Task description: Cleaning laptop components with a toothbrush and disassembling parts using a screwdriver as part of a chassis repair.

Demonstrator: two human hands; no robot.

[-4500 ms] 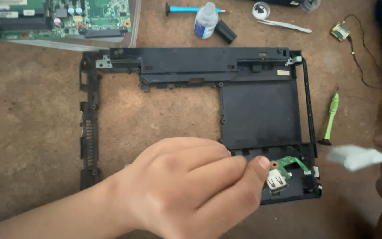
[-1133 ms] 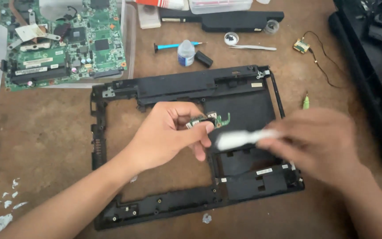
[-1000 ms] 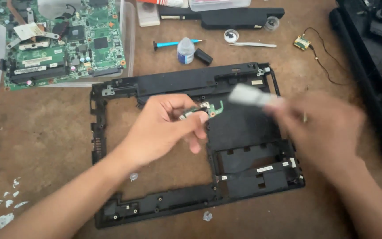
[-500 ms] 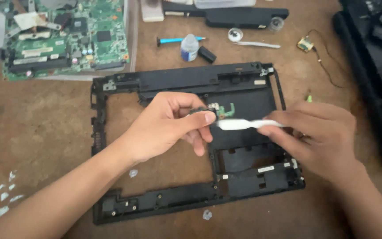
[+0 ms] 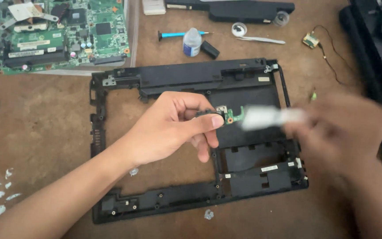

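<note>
The left hand (image 5: pixel 169 128) pinches a small green circuit board (image 5: pixel 228 115) between thumb and fingertips, above the black laptop base frame (image 5: pixel 155 201) lying mid-tabletop. The right hand (image 5: pixel 341 132), blurred, grips a white wipe (image 5: pixel 266 117) whose tip meets the board's right end. Along the tabletop's far edge lie a green motherboard (image 5: pixel 67 35), a small clear bottle (image 5: pixel 192 43) and a blue-handled screwdriver (image 5: pixel 175 34).
</note>
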